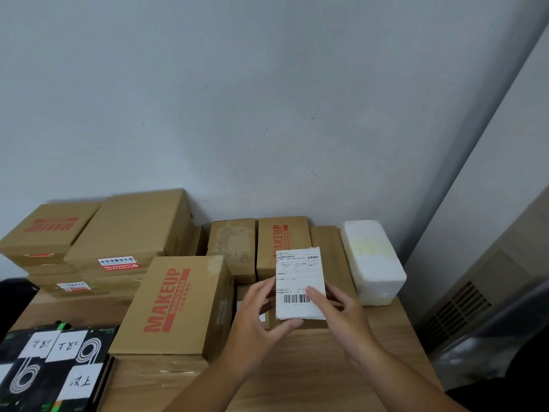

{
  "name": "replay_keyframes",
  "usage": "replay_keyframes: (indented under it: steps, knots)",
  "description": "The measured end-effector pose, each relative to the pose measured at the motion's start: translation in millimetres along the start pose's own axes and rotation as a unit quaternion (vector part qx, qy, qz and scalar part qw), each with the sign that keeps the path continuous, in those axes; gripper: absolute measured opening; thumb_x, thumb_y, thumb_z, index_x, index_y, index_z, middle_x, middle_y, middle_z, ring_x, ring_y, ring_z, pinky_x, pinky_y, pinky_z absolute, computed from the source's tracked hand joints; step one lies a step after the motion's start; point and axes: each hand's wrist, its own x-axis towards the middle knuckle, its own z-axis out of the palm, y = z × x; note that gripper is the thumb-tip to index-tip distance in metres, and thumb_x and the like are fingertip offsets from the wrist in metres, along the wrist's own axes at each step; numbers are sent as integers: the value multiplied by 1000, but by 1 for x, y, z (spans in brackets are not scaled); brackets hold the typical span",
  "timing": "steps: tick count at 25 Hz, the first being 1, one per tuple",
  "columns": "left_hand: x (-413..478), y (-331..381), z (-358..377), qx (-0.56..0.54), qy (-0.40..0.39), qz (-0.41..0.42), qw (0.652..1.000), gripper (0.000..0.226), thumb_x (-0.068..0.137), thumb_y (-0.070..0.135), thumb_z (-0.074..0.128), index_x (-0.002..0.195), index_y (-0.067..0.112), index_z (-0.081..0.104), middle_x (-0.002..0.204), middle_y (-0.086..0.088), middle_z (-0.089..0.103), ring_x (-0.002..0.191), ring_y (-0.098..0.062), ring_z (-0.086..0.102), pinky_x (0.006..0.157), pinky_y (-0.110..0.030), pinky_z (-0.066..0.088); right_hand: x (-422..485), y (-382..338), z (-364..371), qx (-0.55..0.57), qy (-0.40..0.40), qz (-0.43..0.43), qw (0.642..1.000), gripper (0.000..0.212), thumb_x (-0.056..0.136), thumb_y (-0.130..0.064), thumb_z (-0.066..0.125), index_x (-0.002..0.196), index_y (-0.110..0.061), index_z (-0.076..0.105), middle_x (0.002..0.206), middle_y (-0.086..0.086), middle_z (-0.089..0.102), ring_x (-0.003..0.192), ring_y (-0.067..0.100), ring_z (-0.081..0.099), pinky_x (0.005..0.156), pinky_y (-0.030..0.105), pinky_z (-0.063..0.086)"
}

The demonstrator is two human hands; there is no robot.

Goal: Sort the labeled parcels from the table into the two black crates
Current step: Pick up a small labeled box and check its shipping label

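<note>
Packs in black wrap [44, 373] lie at the lower left corner of the wooden worktop [312, 370], with white paper slips bearing handwritten characters on them. Behind them, against the wall, stands a stack of brown cardboard boxes [50, 233], and just beside it a larger carton [130, 227] with a red and white sticker on its front edge. Nearer the front sits a carton printed MAKEUP in red [175, 304]. Behind it to the right stand a plain box with torn tape marks [233, 248] and another red-printed box [282, 236], side by side. In front of these the small parcel [297, 272] is held up off the worktop between the two hands, its white shipping label with a barcode turned to the camera. The left hand [258, 319] grips its left edge, fingers curled along the side and thumb under the lower edge. The right hand [344, 316] holds the right edge, thumb pressed on the label near the barcode and fingers behind. A low brown box [252, 304] lies under the hands. Further right a flat brown box [326, 248] lies beside a white foam box [371, 260] near the worktop's right edge.
</note>
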Motion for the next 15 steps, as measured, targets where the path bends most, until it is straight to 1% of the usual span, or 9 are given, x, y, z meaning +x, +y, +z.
replay_keyframes:
  steps: [2,3,5,6,8,10,13,15]
  knots:
    - [0,-1,2,-2,1,-5,1000,86,75,54,86,149,46,41,142,32,46,136,3,45,102,-6,42,-1,-1,-2,-16,23,-19,999,38,81,-49,80,117,-38,72,106,-16,78,97,0,72,83,25,59]
    - [-1,-1,3,-1,1,-6,1000,86,75,53,86,148,46,41,142,32,47,136,2,46,103,-8,42,-1,-1,-3,-19,27,-31,999,34,81,-45,81,113,-36,73,106,-15,78,97,1,72,81,24,60]
    - [-2,3,4,2,4,-5,1000,85,76,52,86,148,46,42,142,31,47,136,1,47,107,-14,45,-1,0,-5,-17,25,-62,998,23,84,-34,82,105,-37,74,102,-18,78,95,-3,72,73,14,57]
    - [-3,5,4,4,9,-5,1000,85,76,51,86,149,44,42,142,31,47,136,0,47,108,-18,47,-2,1,-6,-16,22,-75,997,23,85,-29,82,104,-37,73,100,-21,78,95,-5,71,71,11,55]
    - [-4,10,1,11,29,-5,1000,83,77,49,85,149,40,45,142,28,50,135,-2,49,108,-27,50,-3,3,-6,-18,12,-97,995,31,85,-22,82,110,-35,70,100,-25,76,98,-8,70,72,8,53]
    - [-4,13,-6,17,45,-2,999,82,78,45,86,149,38,47,142,26,53,134,-3,51,107,-31,53,-5,6,-2,-24,1,-113,993,37,85,-19,81,117,-32,67,104,-23,76,102,-7,69,76,9,55]
    - [-9,14,-19,12,57,11,998,81,78,40,88,149,35,49,143,22,55,134,-7,54,106,-32,53,-9,5,10,-21,-5,-130,991,44,85,-20,82,126,-25,66,112,-16,76,106,-2,70,82,15,57]
    - [-15,17,-30,1,71,14,997,79,78,42,88,148,36,50,142,22,55,134,-7,54,107,-30,52,-13,3,20,-29,-6,-144,989,48,83,-23,83,128,-26,66,114,-16,76,108,-2,69,82,15,57]
